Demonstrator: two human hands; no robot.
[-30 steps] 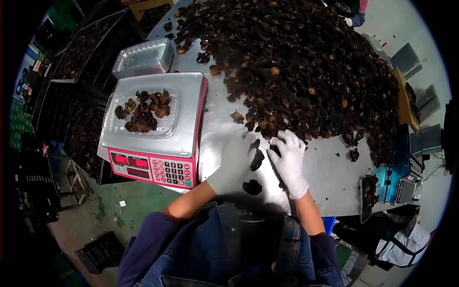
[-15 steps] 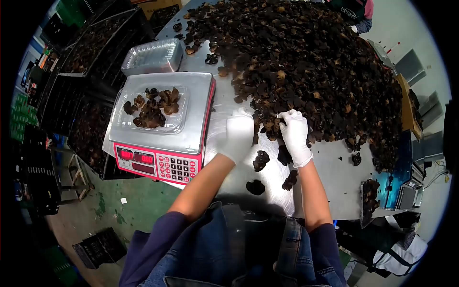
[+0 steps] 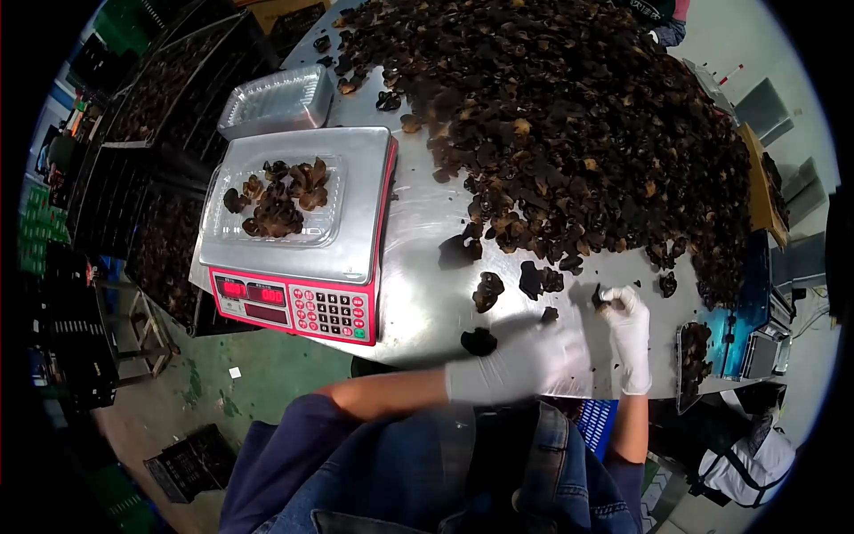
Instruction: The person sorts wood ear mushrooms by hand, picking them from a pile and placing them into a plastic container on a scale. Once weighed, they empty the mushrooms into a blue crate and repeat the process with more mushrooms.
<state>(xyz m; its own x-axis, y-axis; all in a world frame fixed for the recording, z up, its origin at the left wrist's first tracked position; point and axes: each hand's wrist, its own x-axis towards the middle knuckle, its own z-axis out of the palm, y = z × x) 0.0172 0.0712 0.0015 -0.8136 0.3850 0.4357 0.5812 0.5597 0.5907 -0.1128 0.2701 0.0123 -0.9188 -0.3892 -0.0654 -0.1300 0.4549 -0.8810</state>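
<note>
Both my hands wear white gloves. My left hand [image 3: 511, 367] is low over the table's front edge, its fingers smeared by motion, close to a dark mushroom piece [image 3: 479, 341]. Further right, my right hand [image 3: 628, 329] pinches a small dark mushroom piece [image 3: 603, 300] at its fingertips. Several loose pieces [image 3: 531, 279] lie between the hands and the large mushroom pile [image 3: 569, 125]. At the left, a clear tray [image 3: 327, 230] with several brown mushroom pieces [image 3: 274, 212] rests on the red and silver scale [image 3: 356, 267].
Stacked clear trays [image 3: 276, 102] stand behind the scale. Dark crates [image 3: 165, 98] of mushrooms are at the left. A small tray of pieces [image 3: 692, 356] sits at the table's right edge. Part of another person [image 3: 667, 31] shows at the far top right.
Both hands have left the pile's front edge. My left hand has come down and right toward the table edge; my right hand has moved right and down, now with a small piece in its fingers.
</note>
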